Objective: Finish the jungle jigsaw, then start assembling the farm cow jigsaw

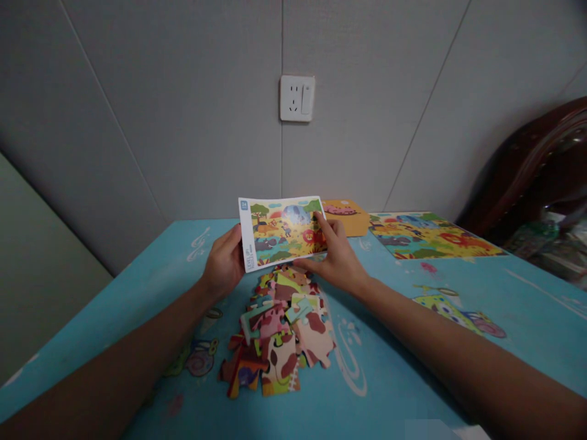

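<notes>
A puzzle picture card (288,232) with a white border and a savanna animal scene is held up, tilted, above the table. My left hand (224,260) grips its left edge, with the fingertips hidden behind it. On the right, my right hand (337,253) is closed on the card's other edge, one finger lying over the printed face. Below the card lies a heap of loose jigsaw puzzle pieces (279,330), overlapping, several with pink, cream and brown patches.
An orange box (353,220) stands behind my right hand near the wall. A savanna jigsaw puzzle (431,235) lies flat at the back right. The table wears a blue cartoon-print cloth (394,373). A wall socket (297,98) is above, and a dark curved chair back (541,146) stands at the right.
</notes>
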Motion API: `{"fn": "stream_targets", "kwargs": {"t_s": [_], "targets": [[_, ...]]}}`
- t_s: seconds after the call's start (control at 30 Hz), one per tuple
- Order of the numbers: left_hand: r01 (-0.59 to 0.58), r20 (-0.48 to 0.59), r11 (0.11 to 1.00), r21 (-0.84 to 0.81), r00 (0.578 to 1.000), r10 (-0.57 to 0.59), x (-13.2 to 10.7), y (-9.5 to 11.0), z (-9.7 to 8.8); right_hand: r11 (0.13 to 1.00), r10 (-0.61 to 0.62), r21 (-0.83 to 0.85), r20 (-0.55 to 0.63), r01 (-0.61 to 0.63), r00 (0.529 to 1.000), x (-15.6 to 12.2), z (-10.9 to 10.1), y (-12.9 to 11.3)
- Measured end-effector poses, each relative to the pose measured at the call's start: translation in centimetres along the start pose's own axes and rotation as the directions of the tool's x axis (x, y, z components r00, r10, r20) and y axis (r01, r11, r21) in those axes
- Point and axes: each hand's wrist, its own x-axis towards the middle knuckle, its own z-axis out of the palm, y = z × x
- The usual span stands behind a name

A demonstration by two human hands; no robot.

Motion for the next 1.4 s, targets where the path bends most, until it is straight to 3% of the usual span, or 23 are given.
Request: {"fn": "stream_targets", "kwargs": {"t_s": [0.4, 0.6, 0.8, 1.2, 1.4], "targets": [[0.056, -0.013, 0.998, -0.037, 0.998, -0.057, 0.3, 0.2, -0.2, 0.999, -0.007, -0.044, 0.042, 0.009, 0.999, 0.0, -0.2, -0.2], [0.045, 0.046, 0.999, 0.011, 0.998, -0.046, 0.3, 0.1, -0.5, 0.998, -0.041, -0.055, 0.041, 0.044, 0.998, -0.1, -0.3, -0.3], [0.043, 0.025, 0.999, 0.006, 0.999, -0.044, 0.3, 0.3, -0.4, 0.997, -0.055, -0.052, 0.064, 0.059, 0.996, -0.1, -0.4, -0.4], [0.057, 0.062, 0.997, -0.053, 0.997, -0.053, 0.4, 0.2, -0.6, 0.999, -0.015, -0.038, 0.089, 0.018, 0.996, -0.1, -0.5, -0.8], [0.104, 0.031, 0.993, -0.061, 0.994, -0.102, 0.4, 0.3, -0.5, 1.000, -0.001, -0.019, 0.126, 0.003, 0.992, 0.0, -0.5, -1.1]]}}
